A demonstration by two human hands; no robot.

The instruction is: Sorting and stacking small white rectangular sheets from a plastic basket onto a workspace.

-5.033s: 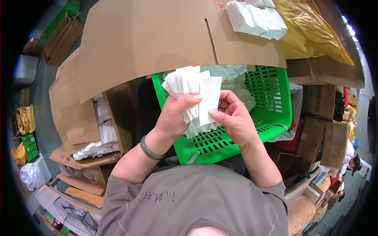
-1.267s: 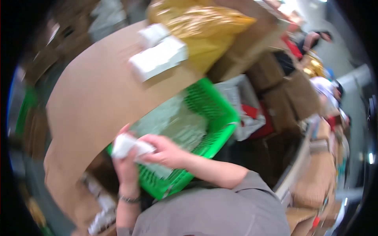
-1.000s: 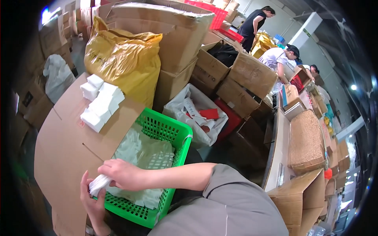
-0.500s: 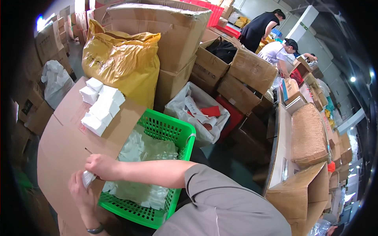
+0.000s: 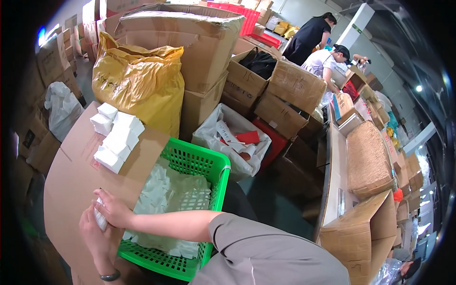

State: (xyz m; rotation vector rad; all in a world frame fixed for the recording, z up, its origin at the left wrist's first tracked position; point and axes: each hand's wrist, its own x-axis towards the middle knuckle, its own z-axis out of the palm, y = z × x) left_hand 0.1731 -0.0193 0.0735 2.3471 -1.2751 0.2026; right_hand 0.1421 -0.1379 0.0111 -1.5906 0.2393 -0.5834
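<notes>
Over the brown cardboard sheet (image 5: 64,190), my two hands meet around a small bundle of white paper slips (image 5: 100,213). My left hand (image 5: 95,237), with a dark bracelet at its wrist, is closed around the bundle from the near left side. My right hand (image 5: 115,211) presses on it from the right, its fingers curled and partly hiding it. Beyond my hands, several white stacks (image 5: 121,135) of similar paper pieces sit grouped on the cardboard. A green basket (image 5: 219,178) beside the sheet holds many loose white slips (image 5: 164,190).
A yellow sack (image 5: 142,85) stands behind the cardboard, next to large cartons (image 5: 180,52). A white-lined bin (image 5: 202,135) with red and white scraps is past the basket. To the right stand a long table (image 5: 327,190) and an open carton (image 5: 349,242). Other people work at the far right.
My right hand has turned and drawn in closer against the bundle. The thin dark stick that poked out of it no longer shows. The whole view has shifted slightly.
</notes>
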